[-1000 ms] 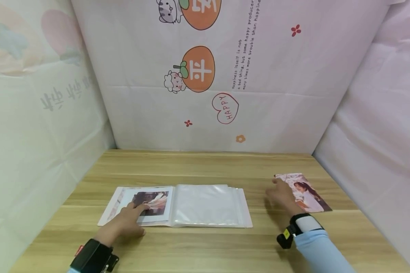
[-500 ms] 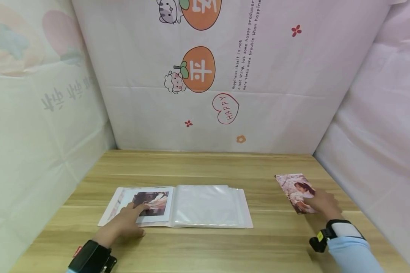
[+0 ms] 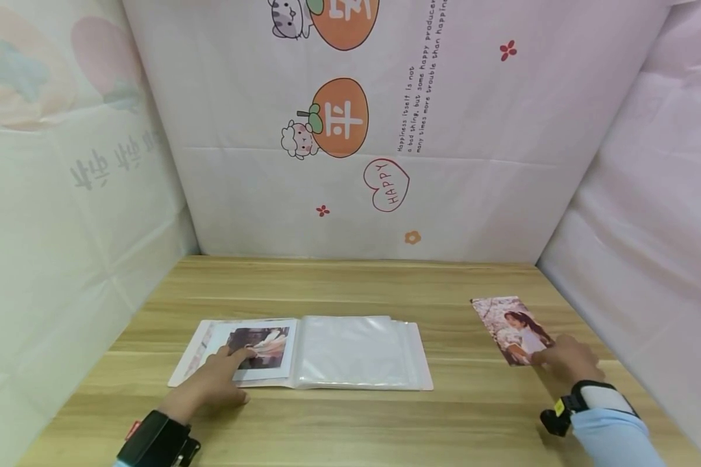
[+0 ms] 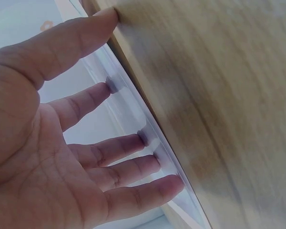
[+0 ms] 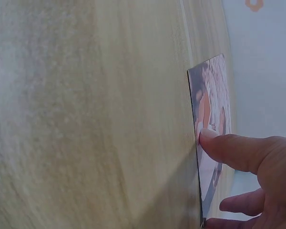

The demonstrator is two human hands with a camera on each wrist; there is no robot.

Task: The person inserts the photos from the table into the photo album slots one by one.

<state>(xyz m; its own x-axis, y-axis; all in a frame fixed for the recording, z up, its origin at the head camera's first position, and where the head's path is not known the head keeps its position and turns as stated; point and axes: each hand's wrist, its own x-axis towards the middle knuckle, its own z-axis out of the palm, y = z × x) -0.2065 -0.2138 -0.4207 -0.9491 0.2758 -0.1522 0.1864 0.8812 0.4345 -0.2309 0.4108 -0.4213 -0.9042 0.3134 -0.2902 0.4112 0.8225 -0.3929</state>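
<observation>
A photo album (image 3: pixel 353 353) lies spread on the table, its right side showing a clear plastic sleeve. The left page holds a white-bordered photo (image 3: pixel 274 334) of a figure in pale clothing. My left hand (image 3: pixel 213 383) rests on that page, fingertips overlapping the photo; in the left wrist view its fingers (image 4: pixel 112 162) are extended. At the right lies a loose portrait photo (image 3: pixel 511 324) with pink blossoms. My right hand (image 3: pixel 569 360) covers its lower right corner. The thumb (image 5: pixel 229 148) touches the printed face, while two other fingertips are close by the corner.
The wooden table (image 3: pixel 356 428) runs back to a white printed cloth (image 3: pixel 455 201) at the rear. Cloth walls also stand at the left (image 3: pixel 64 227) and right (image 3: pixel 648 246). Both wrists wear black-strapped devices.
My right hand has moved from the photo's left side across to its lower right corner, shifting slightly further right lately. The left hand and the album have stayed still.
</observation>
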